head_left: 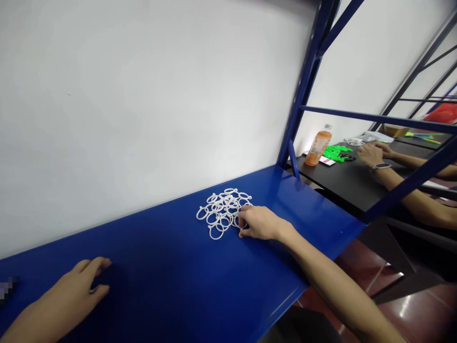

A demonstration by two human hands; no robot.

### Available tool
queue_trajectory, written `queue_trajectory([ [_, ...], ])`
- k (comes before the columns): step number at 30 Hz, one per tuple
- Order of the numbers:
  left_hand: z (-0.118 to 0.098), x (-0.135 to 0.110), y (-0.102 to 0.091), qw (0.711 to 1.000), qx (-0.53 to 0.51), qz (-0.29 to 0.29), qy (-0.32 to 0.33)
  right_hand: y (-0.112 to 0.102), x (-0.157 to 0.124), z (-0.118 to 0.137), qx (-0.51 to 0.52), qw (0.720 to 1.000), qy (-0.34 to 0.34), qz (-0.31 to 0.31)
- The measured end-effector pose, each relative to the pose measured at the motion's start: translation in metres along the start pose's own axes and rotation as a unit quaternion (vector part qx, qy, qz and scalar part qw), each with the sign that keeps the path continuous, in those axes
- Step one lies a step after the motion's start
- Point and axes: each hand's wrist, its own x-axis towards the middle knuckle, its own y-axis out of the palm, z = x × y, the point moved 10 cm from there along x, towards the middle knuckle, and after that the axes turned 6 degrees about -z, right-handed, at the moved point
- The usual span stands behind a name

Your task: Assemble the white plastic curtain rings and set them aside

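Observation:
A loose pile of white plastic curtain rings [223,209], each with a small eyelet, lies on the blue tabletop [171,286]. At the pile's right edge is my right hand [262,223], its fingers curled and the thumb and fingertips pinched at one of the rings. The fingers partly hide that ring. Well to the left, my left hand [76,288] hovers low over the tabletop, thumb and fingers apart, with nothing held. A small greyish spot shows between its thumb and fingers, too small to name.
Behind the tabletop rises a white wall [143,105]. A blue metal frame [298,109] stands at the right. Beyond it, a black table [332,183] carries an orange drink bottle [319,146] and green pieces [335,153]; another person's hands [371,153] work there. A blurred dark object [6,289] sits far left.

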Motion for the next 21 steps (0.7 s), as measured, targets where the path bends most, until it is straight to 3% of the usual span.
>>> queue_trajectory([
  [3, -0.023, 0.0, 0.001, 0.998, -0.057, 0.026, 0.024, 0.002, 0.001, -0.001, 0.013, 1.0, -0.006, -0.001],
  [6, -0.045, 0.004, -0.009, 0.996, -0.08, 0.017, 0.026, -0.001, 0.001, -0.003, 0.024, 1.0, -0.005, -0.017],
  [15, -0.111, 0.001, -0.048, 0.986, -0.153, -0.048, 0.043, -0.031, 0.003, -0.011, 0.056, 0.984, 0.033, -0.168],
  [17, -0.115, 0.0, -0.056, 0.985, -0.15, -0.067, 0.044, -0.032, 0.003, -0.002, 0.054, 0.98, 0.008, -0.191],
  [21, -0.106, 0.001, -0.056, 0.989, -0.125, -0.075, 0.033, -0.015, 0.003, 0.039, 0.05, 0.974, -0.13, -0.181],
])
